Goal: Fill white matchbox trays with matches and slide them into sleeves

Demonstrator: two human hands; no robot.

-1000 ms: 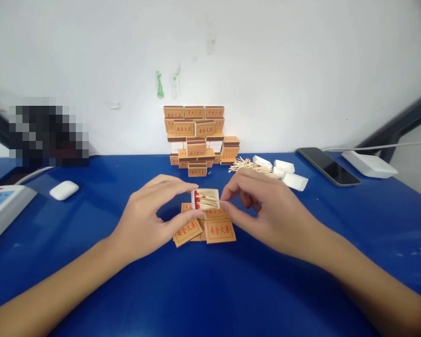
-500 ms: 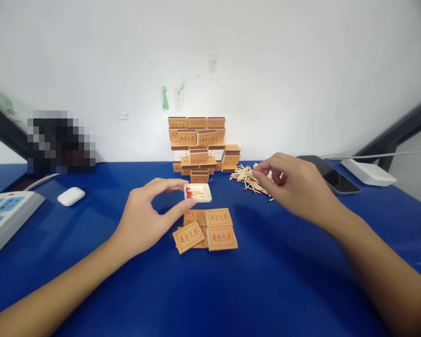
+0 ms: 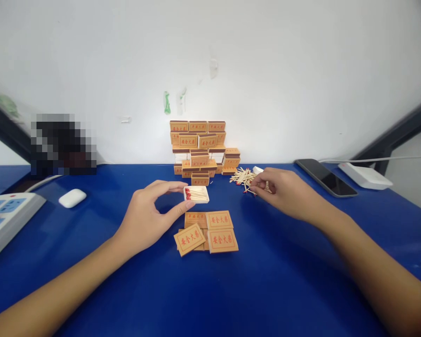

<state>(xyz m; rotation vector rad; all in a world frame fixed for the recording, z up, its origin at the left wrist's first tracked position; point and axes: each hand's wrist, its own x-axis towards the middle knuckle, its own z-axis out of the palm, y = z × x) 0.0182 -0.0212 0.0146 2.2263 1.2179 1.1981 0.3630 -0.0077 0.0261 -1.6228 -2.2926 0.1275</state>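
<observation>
Left fingers (image 3: 181, 208) clamped on white rectangular tray (image 3: 200, 201) (red-tipped matchsticks (image 3: 196, 193) inside), right fingers (image 3: 264, 194), grip unclear, at loose wooden matchsticks (image 3: 243, 176)

We see a smooth, glossy tabletop (image 3: 210, 299) beneath matt, printed cardboard matchboxes (image 3: 223, 239) and bare wooden matches (image 3: 243, 177). We also find a paperboard tray (image 3: 199, 201), a glossy glass-faced phone (image 3: 328, 179), a smooth plastic power strip (image 3: 16, 217) and a matt wall (image 3: 284, 84).

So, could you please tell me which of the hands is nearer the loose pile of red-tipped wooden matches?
Right. The right hand is at the right side of the loose pile; the left hand is farther away, left of it, holding a white rectangular tray.
</observation>
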